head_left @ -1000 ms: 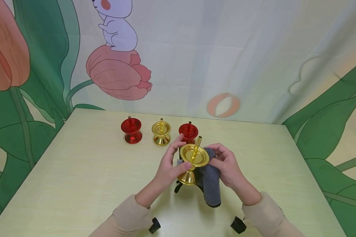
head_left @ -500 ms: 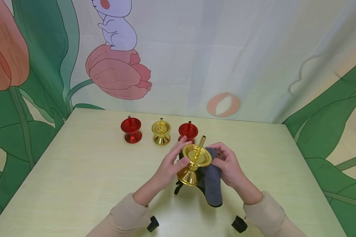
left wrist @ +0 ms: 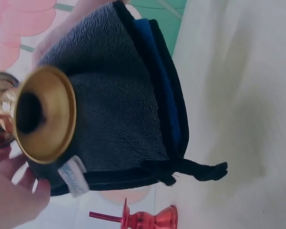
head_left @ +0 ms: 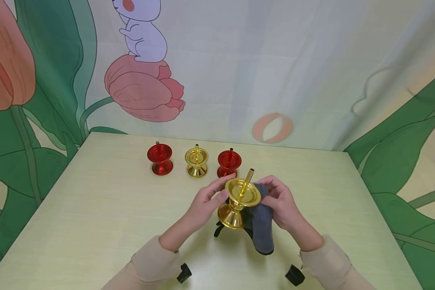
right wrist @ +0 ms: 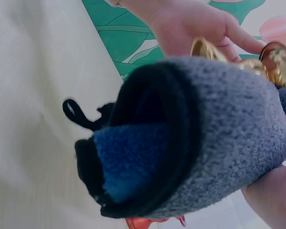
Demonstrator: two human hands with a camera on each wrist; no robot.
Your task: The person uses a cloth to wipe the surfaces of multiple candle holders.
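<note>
A gold candle holder (head_left: 233, 217), with a round dish and an upright tube, is held tilted above the table. My left hand (head_left: 204, 205) grips its dish from the left, thumb in front and fingers behind. My right hand (head_left: 284, 203) pinches a folded grey cloth (head_left: 262, 231) against the dish's right rim. In the left wrist view the holder's hollow base (left wrist: 62, 114) faces the camera, with the dark-edged cloth (left wrist: 119, 114) spread behind it. The right wrist view shows the cloth's rolled end (right wrist: 229, 129) and its blue inner side (right wrist: 131, 157).
Along the back of the pale table (head_left: 105, 209) stand a red candle holder (head_left: 162, 167), a gold one (head_left: 197, 171) and another red one (head_left: 229, 161), the last just behind my left fingertips. A printed curtain (head_left: 217, 80) hangs behind the table.
The gold candle holder has shifted slightly right and down, its tube leaning more to the right. Both hands and the cloth have moved a little with it.
</note>
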